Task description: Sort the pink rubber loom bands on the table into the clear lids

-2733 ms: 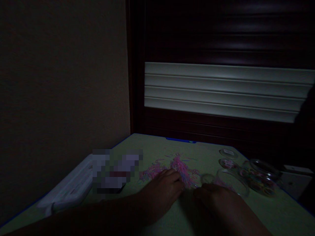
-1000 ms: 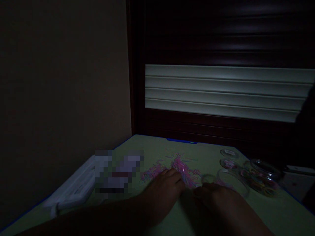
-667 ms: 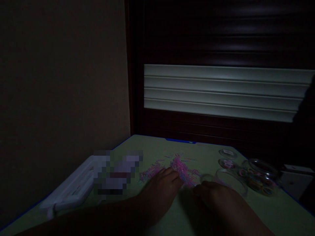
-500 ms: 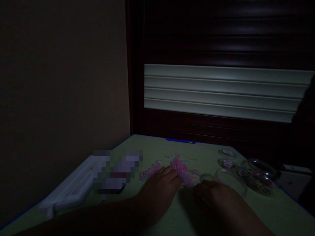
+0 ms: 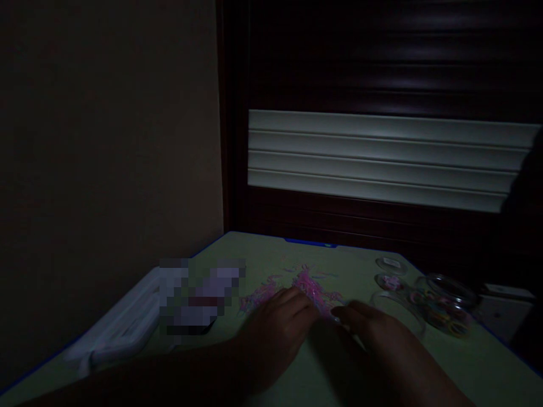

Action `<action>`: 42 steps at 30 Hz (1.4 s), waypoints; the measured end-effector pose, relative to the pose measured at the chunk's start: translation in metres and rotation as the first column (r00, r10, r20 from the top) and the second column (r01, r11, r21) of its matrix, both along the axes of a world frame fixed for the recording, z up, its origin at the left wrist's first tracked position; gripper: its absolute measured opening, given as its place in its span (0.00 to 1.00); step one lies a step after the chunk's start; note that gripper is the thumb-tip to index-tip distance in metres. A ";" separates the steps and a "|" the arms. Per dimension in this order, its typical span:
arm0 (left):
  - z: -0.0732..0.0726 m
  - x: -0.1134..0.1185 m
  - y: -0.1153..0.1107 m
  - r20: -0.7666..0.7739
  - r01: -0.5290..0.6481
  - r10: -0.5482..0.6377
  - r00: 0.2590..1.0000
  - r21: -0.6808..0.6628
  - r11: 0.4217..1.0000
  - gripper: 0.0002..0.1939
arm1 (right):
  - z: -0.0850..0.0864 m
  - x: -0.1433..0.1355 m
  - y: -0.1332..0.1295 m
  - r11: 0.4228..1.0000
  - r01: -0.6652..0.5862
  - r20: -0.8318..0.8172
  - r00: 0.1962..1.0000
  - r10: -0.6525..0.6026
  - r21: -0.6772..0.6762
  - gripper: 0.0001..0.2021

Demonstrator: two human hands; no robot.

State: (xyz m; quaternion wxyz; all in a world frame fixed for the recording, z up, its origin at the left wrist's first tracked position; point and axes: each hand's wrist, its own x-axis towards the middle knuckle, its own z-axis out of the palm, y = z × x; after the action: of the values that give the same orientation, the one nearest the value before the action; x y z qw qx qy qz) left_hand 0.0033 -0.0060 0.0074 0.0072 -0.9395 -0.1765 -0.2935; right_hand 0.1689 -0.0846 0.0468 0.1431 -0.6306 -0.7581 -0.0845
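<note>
Small thin pink and bluish bits, looking like tiny elastic bands [image 5: 311, 288], lie in a loose heap on the pale green table. My left hand [image 5: 282, 319] rests at the heap's near edge, fingers curled down and their tips hidden. Just right of it, my right hand [image 5: 375, 328] has thumb and fingers drawn together by the heap; a small shiny spot shows at its fingertips, too dark to name. Beyond the right hand lies a large clear ring [image 5: 418, 319]. A clear jar [image 5: 452, 308] holding colourful hair ties is farther right.
Two small round clear containers or lids [image 5: 391, 265] lie at the back right. On the left are a white plastic frame-like object [image 5: 119, 322] and a blurred-out item [image 5: 207, 297]. A white box [image 5: 504, 308] stands past the table's right edge. A wall borders the left.
My right hand has shifted slightly up and left, its fingertips a little higher beside the heap. My left hand has moved slightly right. The things on the table look unchanged.
</note>
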 end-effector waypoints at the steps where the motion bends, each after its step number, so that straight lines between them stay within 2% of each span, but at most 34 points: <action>1: 0.000 0.000 0.000 0.014 0.017 -0.017 1.000 0.014 1.000 0.08 | -0.002 0.000 0.002 1.000 0.013 -0.006 1.000 -0.013 0.011 0.13; 6: 0.003 -0.001 -0.003 0.012 0.062 -0.063 0.998 0.060 0.996 0.08 | -0.006 0.003 0.006 1.000 -0.005 -0.014 1.000 0.005 0.025 0.13; 11: 0.006 0.000 -0.005 0.016 0.072 -0.073 0.997 0.056 0.996 0.09 | 0.005 0.002 0.000 1.000 -0.019 -0.006 1.000 0.019 0.000 0.17; 17: 0.008 -0.001 -0.006 0.004 0.136 -0.137 0.991 0.083 0.987 0.10 | 0.016 0.002 -0.007 0.999 -0.033 0.000 0.999 0.033 -0.021 0.14; 22: 0.005 -0.002 -0.004 0.023 0.097 -0.097 0.995 0.029 0.995 0.09 | 0.020 0.001 -0.009 0.998 -0.053 -0.005 0.999 0.053 -0.018 0.12; 26: 0.005 -0.002 -0.003 0.014 0.078 -0.078 0.997 -0.014 0.997 0.08 | 0.015 0.003 -0.006 0.997 -0.077 -0.010 0.997 0.077 -0.013 0.12; 33: 0.003 -0.001 -0.003 0.044 0.076 -0.075 0.996 -0.013 0.997 0.09 | -0.002 0.008 0.003 0.989 -0.150 -0.020 0.988 0.150 0.019 0.14; 37: 0.002 0.000 -0.001 0.069 0.066 -0.065 0.996 -0.013 0.998 0.10 | -0.001 0.010 0.000 0.991 -0.104 0.052 0.994 0.100 0.080 0.15; 40: 0.002 0.001 0.000 0.074 0.047 -0.045 0.996 -0.019 0.999 0.10 | 0.004 0.014 -0.004 0.977 -0.105 0.184 0.980 0.070 0.185 0.18; 42: 0.002 0.000 0.001 0.072 0.038 -0.037 0.997 -0.018 0.999 0.10 | 0.008 0.018 -0.008 0.962 -0.080 0.285 0.959 0.003 0.260 0.19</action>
State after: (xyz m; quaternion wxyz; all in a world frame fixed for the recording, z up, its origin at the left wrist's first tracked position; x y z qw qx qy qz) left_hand 0.0036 -0.0054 0.0090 -0.0137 -0.9315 -0.1619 -0.3255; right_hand 0.1870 -0.0924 0.0551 0.1198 -0.5705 -0.7655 -0.2723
